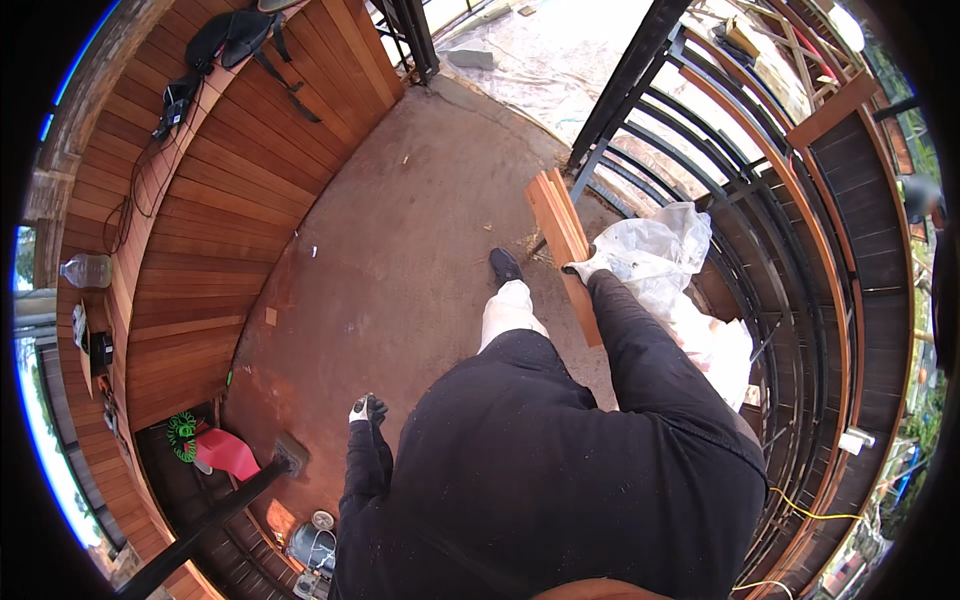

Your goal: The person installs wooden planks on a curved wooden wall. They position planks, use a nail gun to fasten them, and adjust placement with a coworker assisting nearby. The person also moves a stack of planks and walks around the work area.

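My right hand (pixel 588 265), in a white and dark work glove, is closed around a small stack of reddish-brown wooden boards (pixel 557 215). The boards are carried upright at my right side, slanting away from me. Crumpled clear plastic sheeting (pixel 655 240) lies just beyond that hand. My left hand (pixel 368 409), in a similar glove, hangs low at my left side over the floor. Its thumb stands apart from loosely bent fingers, and nothing shows in it.
A wood-clad wall (pixel 235 200) curves along the left, with a black bag (pixel 235 40) and a clear jug (pixel 86 271) on its top. Dark metal railings (pixel 740 190) run along the right. A black post (pixel 215 530) and a blue tank (pixel 312 548) stand at lower left. Brown floor (pixel 400 250) stretches ahead.
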The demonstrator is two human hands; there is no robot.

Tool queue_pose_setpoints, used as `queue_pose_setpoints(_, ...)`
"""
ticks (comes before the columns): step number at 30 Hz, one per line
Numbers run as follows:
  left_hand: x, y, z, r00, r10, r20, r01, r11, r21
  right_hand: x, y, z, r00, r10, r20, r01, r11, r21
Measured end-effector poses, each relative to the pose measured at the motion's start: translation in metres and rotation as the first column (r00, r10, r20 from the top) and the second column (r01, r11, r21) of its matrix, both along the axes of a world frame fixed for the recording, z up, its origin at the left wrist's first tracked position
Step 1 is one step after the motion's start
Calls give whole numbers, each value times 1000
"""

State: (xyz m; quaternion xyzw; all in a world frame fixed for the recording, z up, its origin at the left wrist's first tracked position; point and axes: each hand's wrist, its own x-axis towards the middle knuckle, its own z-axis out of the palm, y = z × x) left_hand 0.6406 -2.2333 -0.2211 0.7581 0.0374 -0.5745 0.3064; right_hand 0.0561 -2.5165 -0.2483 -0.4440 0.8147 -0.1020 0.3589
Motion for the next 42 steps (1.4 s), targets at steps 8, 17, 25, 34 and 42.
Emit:
queue_pose_setpoints(8, -54, -49, 72, 942, -330, 59, 302, 911, 280, -92, -77, -133, 976, -152, 156, 125, 977, 173)
queue_pose_setpoints(17, -107, -81, 60, 998, -39, 52, 36, 997, 69, -117, -125, -136, 977, 159, 144, -209, 858, 469)
queue_pose_setpoints(25, -155, -66, 83, 897, 297, 327, -167, 914, -369, 43, -233, -3, 688, 692, -221, -580, 706, 406)
queue_pose_setpoints(34, -333, 240, -40, 237, 972, -10, -967, 234, -102, 405, -248, -58, 221, 972, -82, -938, 235, 253)
queue_pose_setpoints(42, -609, 257, -59, -303, 953, -25, -947, -299, 119, 619, 155, -9, -561, 814, 151, -826, -538, -170)
